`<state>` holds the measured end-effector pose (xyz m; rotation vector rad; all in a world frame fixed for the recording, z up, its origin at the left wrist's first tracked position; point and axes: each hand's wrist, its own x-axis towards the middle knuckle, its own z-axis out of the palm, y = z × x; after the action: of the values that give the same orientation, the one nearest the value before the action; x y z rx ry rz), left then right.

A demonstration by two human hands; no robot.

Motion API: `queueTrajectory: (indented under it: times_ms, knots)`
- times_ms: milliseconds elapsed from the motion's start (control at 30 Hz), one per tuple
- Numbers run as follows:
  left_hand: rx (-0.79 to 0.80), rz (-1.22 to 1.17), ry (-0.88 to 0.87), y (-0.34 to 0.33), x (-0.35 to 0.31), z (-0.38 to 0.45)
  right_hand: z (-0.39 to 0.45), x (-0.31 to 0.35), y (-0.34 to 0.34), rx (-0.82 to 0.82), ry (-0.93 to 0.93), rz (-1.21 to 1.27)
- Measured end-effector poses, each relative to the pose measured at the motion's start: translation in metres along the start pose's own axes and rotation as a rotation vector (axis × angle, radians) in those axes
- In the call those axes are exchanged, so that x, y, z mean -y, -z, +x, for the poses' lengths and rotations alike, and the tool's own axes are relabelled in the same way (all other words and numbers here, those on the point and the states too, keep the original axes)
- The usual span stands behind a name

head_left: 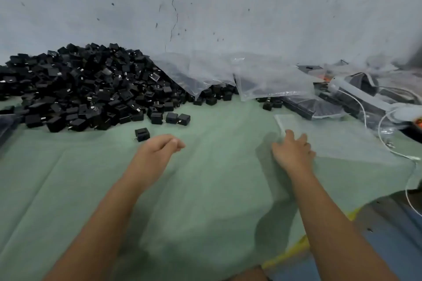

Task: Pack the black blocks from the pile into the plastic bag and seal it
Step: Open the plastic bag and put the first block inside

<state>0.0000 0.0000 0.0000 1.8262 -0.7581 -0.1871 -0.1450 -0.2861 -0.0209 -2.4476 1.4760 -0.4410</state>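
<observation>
Where the green cloth (96, 189) meets the pale wall (228, 7) on the left, a big pile of black blocks (82, 84) spreads across the surface, several with small metal prongs showing. One loose block (142, 134) lies apart from the heap at its near edge, just beside the left hand (159, 147). That hand hovers above the cloth with its fingers loosely curled and thumb against them; it holds nothing as far as the blurred view lets me tell. Behind and to the right of the pile, crumpled clear bags (228, 73) lean against the wall, partly covering more blocks. Further right, the right hand (293, 150) rests palm down on the near-left corner of a flat, empty plastic bag (338, 139) that lies on the cloth, its fingers spread and fairly straight, pressing the film rather than pinching it. Beyond this bag sit dark packed bundles under plastic (319, 107), and a white cable (388, 143) trails over the bag's right side toward the table edge. A yellow strip (296, 246) runs along the near right edge of the cloth.
</observation>
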Motion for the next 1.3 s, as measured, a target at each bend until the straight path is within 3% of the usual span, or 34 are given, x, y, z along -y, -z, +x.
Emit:
queueTrajectory:
  times_ms: [133,233,300,433,567,633,700,767,833,867,933,967,1000,1033,1167,1233,1300]
  knots:
    - [0.106,0.298,0.015,-0.006,0.016,0.034,-0.001,-0.013,-0.012,-0.181,-0.019,-0.252]
    - [-0.01,0.055,0.069,-0.002,0.039,0.042,-0.004,-0.01,-0.011,-0.192,0.053,-0.217]
    - [-0.084,-0.126,0.106,0.0,0.044,0.043,-0.014,0.009,-0.009,-0.201,0.154,-0.053]
    - [-0.082,-0.275,0.107,0.002,0.045,0.042,-0.067,0.108,-0.021,-0.306,0.611,0.242]
    - [-0.209,-0.717,0.167,0.011,0.046,0.036,-0.105,0.193,-0.046,-0.252,1.186,0.177]
    - [-0.373,-0.742,0.201,0.016,0.05,0.034,-0.101,0.209,-0.057,-0.103,1.307,0.125]
    - [-0.505,-0.696,0.284,0.023,0.047,0.033,-0.091,0.214,-0.065,-0.055,1.302,0.092]
    - [-0.473,-0.513,0.356,0.024,0.042,0.029,-0.078,0.213,-0.074,-0.132,1.211,0.118]
    - [-0.336,-0.075,0.32,0.02,0.037,0.023,-0.066,0.209,-0.081,-0.134,1.004,0.201]
    - [-0.303,0.186,0.236,0.016,0.036,0.02,-0.062,0.207,-0.084,-0.066,0.874,0.271]
    - [-0.347,0.519,-0.123,0.009,0.027,0.014,-0.054,0.205,-0.085,0.092,0.607,0.539]
    - [-0.375,0.602,-0.314,0.006,0.023,0.014,-0.051,0.205,-0.086,0.125,0.538,0.633]
    - [-0.387,0.677,-0.42,0.003,0.024,0.016,-0.049,0.202,-0.087,0.119,0.582,0.639]
    - [-0.391,0.761,-0.416,0.001,0.026,0.018,-0.05,0.201,-0.085,0.11,0.684,0.621]
    - [-0.159,1.124,0.016,0.014,0.037,0.017,-0.056,0.198,-0.089,0.028,1.029,0.632]
    - [-0.07,1.167,0.088,0.013,0.046,0.012,-0.057,0.199,-0.09,0.036,1.033,0.63]
    - [-0.06,1.183,0.143,0.017,0.044,0.008,-0.062,0.203,-0.089,0.025,0.896,0.647]
